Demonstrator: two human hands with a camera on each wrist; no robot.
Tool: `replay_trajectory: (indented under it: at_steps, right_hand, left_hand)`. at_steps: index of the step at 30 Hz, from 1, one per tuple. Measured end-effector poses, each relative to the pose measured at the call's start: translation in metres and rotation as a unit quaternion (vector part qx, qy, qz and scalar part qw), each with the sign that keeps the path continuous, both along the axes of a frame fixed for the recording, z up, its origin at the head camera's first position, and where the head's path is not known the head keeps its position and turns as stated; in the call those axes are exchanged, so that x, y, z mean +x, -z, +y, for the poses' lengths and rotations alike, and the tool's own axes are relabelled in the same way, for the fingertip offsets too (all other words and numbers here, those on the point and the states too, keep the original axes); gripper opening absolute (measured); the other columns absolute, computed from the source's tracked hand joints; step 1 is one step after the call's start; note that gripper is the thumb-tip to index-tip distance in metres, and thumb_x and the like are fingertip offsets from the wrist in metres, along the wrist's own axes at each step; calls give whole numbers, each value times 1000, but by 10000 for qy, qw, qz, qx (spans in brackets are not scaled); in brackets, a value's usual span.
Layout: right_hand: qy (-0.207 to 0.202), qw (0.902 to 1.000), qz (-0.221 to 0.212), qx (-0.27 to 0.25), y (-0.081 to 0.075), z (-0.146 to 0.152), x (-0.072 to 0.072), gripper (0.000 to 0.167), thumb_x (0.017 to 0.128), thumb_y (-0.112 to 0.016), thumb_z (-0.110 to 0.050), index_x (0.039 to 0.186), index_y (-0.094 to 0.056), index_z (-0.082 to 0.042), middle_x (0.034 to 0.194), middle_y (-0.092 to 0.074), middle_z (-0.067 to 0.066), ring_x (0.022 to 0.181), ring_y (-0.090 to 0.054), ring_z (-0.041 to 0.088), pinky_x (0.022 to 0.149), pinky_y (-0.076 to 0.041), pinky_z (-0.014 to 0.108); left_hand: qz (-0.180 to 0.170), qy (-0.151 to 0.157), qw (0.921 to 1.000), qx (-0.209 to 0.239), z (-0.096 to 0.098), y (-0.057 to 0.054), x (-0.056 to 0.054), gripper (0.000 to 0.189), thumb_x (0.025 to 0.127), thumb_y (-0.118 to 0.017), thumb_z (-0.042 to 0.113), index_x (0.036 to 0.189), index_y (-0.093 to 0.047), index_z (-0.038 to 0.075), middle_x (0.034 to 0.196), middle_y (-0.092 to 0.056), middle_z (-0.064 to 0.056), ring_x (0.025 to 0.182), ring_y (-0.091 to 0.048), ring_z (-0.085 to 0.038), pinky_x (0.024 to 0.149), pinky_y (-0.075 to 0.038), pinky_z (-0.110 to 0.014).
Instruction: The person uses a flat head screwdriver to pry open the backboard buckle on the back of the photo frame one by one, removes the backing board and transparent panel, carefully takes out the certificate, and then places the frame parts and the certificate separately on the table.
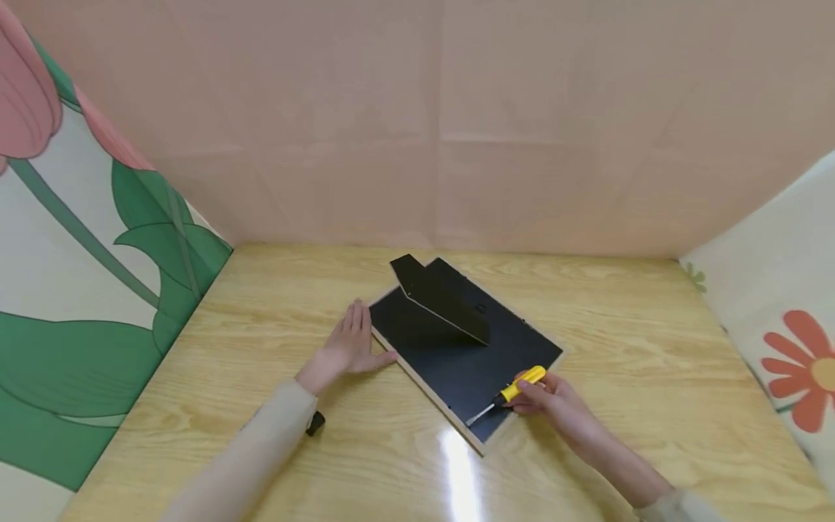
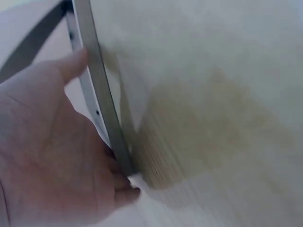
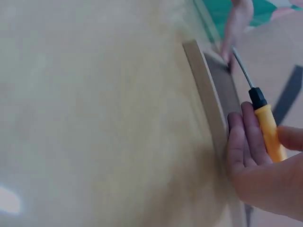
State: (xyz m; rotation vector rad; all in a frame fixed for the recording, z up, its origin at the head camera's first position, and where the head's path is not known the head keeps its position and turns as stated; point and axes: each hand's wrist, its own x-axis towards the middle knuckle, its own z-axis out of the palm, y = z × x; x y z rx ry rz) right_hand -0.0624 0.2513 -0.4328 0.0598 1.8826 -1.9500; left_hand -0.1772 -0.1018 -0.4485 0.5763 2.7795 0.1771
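A picture frame (image 1: 430,362) lies face down on the table, its black back up and its light wooden edge showing. From that back an easel stand (image 1: 443,301) is tilted up. My left hand (image 1: 352,344) rests along the frame's left edge, fingers straight and thumb touching the rim; the left wrist view shows the hand (image 2: 57,146) against the frame's side (image 2: 102,90). With my right hand (image 1: 554,402) I hold a screwdriver by its yellow handle (image 1: 524,383). Its metal tip points at the frame's near corner. In the right wrist view, thumb and fingers grip the screwdriver (image 3: 270,127).
The wood-grain table (image 1: 261,312) spreads around the frame. A small black object (image 1: 316,423) sits beside my left sleeve. A plain pinkish cloth (image 1: 430,123) hangs behind the table, with flower-patterned panels (image 1: 85,290) at both sides.
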Motion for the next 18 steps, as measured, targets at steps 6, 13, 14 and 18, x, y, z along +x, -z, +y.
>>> replay_trajectory:
  at_steps: [6, 13, 14, 18]
  right_hand:
    - [-50, 9971, -645, -396, 0, -25, 20, 33, 101, -52, -16, 117, -46, 12, 94, -65, 5, 87, -65, 13, 85, -53, 30]
    - [127, 9832, -1391, -1176, 1, -65, 45, 33, 100, -53, -12, 119, -40, 11, 100, -64, 11, 92, -65, 18, 90, -51, 36]
    - [152, 9818, -1445, -1223, 1, -69, 47, 33, 100, -52, -12, 120, -39, 11, 101, -64, 12, 93, -65, 19, 91, -51, 37]
    - [216, 9817, -1481, -1178, -2, -74, 46, 37, 100, -54, -13, 123, -37, 11, 103, -66, 15, 95, -67, 24, 92, -51, 39]
  left_hand:
    - [-579, 525, 9953, 579, 5, -6, -37, 104, 91, -55, 53, 148, 3, -12, 155, 13, -30, 143, 9, -41, 117, -6, -46]
    - [-1044, 941, 9885, 550, 22, -15, -59, 105, 91, -60, 46, 150, 12, -3, 156, 18, -23, 144, 13, -35, 116, -4, -48]
    - [-1063, 1033, 9871, 601, 24, -16, -61, 105, 91, -61, 45, 150, 12, -4, 156, 18, -23, 144, 13, -36, 116, -4, -47]
    - [-772, 1186, 9865, 829, 27, -16, -56, 102, 94, -61, 43, 149, 9, -7, 156, 13, -25, 144, 7, -38, 117, -5, -43]
